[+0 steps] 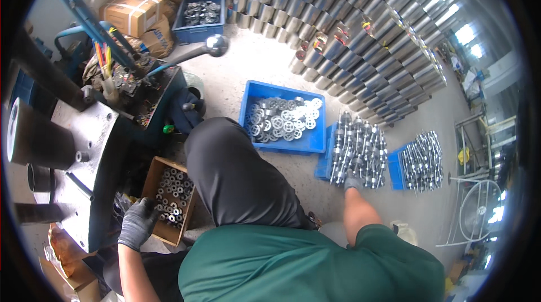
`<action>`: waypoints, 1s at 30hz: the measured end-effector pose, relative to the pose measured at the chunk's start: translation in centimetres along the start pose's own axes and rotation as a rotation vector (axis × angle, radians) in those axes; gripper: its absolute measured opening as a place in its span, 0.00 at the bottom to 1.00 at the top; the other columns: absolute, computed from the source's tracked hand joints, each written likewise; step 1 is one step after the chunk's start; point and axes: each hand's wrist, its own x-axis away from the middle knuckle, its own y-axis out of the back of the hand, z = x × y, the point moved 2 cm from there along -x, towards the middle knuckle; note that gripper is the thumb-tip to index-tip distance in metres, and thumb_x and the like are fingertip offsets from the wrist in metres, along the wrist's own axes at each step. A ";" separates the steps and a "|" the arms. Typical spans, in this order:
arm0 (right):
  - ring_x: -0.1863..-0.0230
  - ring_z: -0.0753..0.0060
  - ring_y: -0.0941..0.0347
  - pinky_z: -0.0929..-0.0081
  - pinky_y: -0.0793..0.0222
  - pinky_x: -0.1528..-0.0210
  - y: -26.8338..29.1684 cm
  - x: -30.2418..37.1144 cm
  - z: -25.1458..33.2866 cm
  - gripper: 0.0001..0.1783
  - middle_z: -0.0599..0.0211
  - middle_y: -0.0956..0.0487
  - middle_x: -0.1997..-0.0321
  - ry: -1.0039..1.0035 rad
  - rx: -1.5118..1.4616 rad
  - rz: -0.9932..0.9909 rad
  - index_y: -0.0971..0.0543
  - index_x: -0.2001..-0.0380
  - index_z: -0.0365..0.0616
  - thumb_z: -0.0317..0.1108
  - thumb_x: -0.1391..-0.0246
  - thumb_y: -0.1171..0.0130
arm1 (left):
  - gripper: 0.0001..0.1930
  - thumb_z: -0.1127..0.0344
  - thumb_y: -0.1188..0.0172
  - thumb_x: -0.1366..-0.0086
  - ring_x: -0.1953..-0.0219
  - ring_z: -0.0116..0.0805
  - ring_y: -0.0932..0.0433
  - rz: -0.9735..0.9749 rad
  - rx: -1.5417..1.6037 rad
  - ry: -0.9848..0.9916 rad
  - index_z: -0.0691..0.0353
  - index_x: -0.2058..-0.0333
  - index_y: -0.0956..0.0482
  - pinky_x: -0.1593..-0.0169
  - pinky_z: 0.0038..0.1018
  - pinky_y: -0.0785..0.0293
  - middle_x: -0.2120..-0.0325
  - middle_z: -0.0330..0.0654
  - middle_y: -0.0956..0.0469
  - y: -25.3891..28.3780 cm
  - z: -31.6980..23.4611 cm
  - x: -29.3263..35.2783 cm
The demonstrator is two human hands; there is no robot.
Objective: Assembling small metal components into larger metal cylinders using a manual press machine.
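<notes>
My left hand (138,224), in a grey knit glove, is at the near left side of an open cardboard box (150,181) of small metal rings (173,192). Its fingers are curled in; whatever they may hold is hidden. Out to the right, my bare right forearm stretches to a pile of metal shafts (359,147) with thick cylindrical middles, stacked on a blue crate (323,168). There my gloved right hand (353,180) touches the near end of the pile. Its fingers blend into the shafts, so their grip cannot be made out.
Ahead sits a blue bin (246,105) of slotted metal discs (282,117). Farther right is another blue crate (396,169) piled with shafts. Tall stacks of metal cylinders (332,48) fill the back. A steel machine table (96,189) and a ball-ended lever (216,45) are at left.
</notes>
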 end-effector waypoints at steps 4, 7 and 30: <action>0.38 0.45 0.24 0.56 0.29 0.36 4.0 -4.2 -2.5 0.55 0.41 0.26 0.33 0.296 0.334 0.281 0.30 0.34 0.29 0.70 0.46 0.37 | 0.17 0.60 0.37 0.34 0.53 0.57 0.19 -0.056 -0.006 -0.143 0.62 0.50 0.20 0.49 0.46 0.22 0.57 0.55 0.18 0.6 -0.9 -0.4; 0.45 0.50 0.20 0.62 0.18 0.51 7.8 0.4 5.4 0.50 0.42 0.23 0.38 0.218 0.536 0.522 0.24 0.39 0.30 0.66 0.48 0.32 | 0.16 0.59 0.36 0.35 0.54 0.56 0.19 -0.084 0.012 -0.130 0.61 0.52 0.19 0.50 0.47 0.22 0.58 0.54 0.19 2.2 -1.0 1.7; 0.60 0.44 0.21 0.58 0.24 0.56 -4.3 53.4 42.5 0.09 0.47 0.20 0.66 2.557 0.632 0.997 0.18 0.66 0.37 0.23 0.54 0.38 | 0.12 0.70 0.39 0.30 0.61 0.30 0.19 -1.286 1.065 0.928 0.63 0.50 0.20 0.53 0.28 0.22 0.63 0.42 0.17 -25.5 19.3 29.3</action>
